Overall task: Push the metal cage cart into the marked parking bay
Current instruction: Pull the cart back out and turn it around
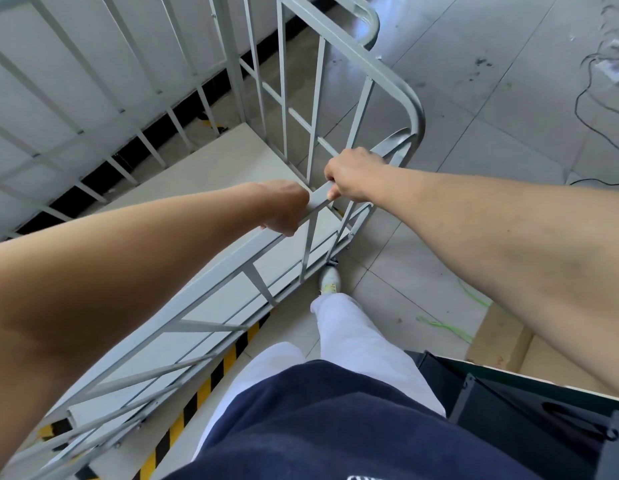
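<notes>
The grey metal cage cart (381,69) fills the left and middle of the head view, its barred sides rising around a pale floor panel. My left hand (284,206) is closed over the near top rail. My right hand (353,174) grips the same rail just to the right, close to the rounded corner post. A yellow and black striped line (211,375) on the floor runs under the cart's near side. Another bit of striped marking (212,124) shows beyond the cart by the wall.
A white wall with a dark skirting stands right behind the cart. My legs and one white shoe (329,280) are close to the cart's wheel. A black cable (585,109) and green cord (450,327) lie on the tiles at right. A cardboard box (502,341) and dark equipment (509,410) sit at lower right.
</notes>
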Demonstrator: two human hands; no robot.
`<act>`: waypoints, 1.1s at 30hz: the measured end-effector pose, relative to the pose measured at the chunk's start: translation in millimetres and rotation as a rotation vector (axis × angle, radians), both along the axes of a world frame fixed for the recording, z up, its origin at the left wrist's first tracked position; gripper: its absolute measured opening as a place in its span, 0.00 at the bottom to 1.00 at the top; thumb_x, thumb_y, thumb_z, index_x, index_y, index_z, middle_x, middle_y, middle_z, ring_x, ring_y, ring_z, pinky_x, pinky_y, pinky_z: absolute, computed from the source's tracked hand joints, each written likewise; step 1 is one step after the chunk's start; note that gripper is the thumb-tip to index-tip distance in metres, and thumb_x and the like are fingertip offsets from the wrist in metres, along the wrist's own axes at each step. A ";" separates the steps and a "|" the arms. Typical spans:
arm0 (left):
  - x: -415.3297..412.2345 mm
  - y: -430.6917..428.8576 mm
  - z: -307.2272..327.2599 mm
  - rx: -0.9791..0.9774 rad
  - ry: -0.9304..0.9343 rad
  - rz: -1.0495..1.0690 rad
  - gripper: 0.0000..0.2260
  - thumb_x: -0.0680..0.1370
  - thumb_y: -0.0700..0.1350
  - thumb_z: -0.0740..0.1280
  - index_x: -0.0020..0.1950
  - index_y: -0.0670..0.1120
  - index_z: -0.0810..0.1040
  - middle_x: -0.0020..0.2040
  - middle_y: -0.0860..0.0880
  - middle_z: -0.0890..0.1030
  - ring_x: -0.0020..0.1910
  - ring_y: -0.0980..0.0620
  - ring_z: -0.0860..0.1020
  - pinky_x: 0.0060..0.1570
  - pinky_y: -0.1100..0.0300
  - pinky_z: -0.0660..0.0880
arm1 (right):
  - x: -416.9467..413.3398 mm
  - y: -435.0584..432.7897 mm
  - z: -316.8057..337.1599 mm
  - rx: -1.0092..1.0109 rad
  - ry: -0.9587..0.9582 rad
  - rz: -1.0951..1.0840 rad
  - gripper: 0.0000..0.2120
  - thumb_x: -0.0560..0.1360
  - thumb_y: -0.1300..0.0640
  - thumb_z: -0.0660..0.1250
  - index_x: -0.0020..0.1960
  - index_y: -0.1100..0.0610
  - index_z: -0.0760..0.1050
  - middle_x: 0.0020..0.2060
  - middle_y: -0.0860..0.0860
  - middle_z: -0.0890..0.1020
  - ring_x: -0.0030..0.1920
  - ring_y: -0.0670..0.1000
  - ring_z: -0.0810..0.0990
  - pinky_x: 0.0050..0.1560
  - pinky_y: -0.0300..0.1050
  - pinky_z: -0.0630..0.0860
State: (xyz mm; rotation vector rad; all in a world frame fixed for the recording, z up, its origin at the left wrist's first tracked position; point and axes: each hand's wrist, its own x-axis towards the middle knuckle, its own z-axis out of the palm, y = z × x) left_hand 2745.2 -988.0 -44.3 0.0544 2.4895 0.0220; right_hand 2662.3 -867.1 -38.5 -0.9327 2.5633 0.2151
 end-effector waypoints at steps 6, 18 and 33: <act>4.5 1.4 -1.6 -0.019 0.027 -0.028 0.10 0.74 0.44 0.68 0.50 0.38 0.81 0.42 0.42 0.81 0.39 0.42 0.79 0.35 0.58 0.72 | 7.8 2.3 3.1 0.006 0.003 -0.009 0.15 0.77 0.51 0.67 0.59 0.58 0.78 0.58 0.60 0.78 0.61 0.63 0.75 0.55 0.52 0.73; 13.8 1.8 11.4 0.011 0.053 0.044 0.19 0.77 0.52 0.68 0.57 0.37 0.78 0.47 0.41 0.79 0.45 0.40 0.78 0.39 0.57 0.69 | 14.5 10.9 2.1 -0.002 -0.050 -0.073 0.10 0.79 0.52 0.63 0.53 0.58 0.73 0.56 0.59 0.78 0.56 0.62 0.76 0.49 0.48 0.69; -77.4 25.6 64.0 0.012 0.218 0.111 0.18 0.80 0.49 0.65 0.66 0.40 0.75 0.60 0.41 0.79 0.58 0.40 0.78 0.52 0.52 0.75 | -72.3 26.0 52.6 -0.051 -0.021 0.020 0.17 0.78 0.47 0.63 0.65 0.53 0.74 0.61 0.58 0.79 0.61 0.61 0.77 0.58 0.52 0.74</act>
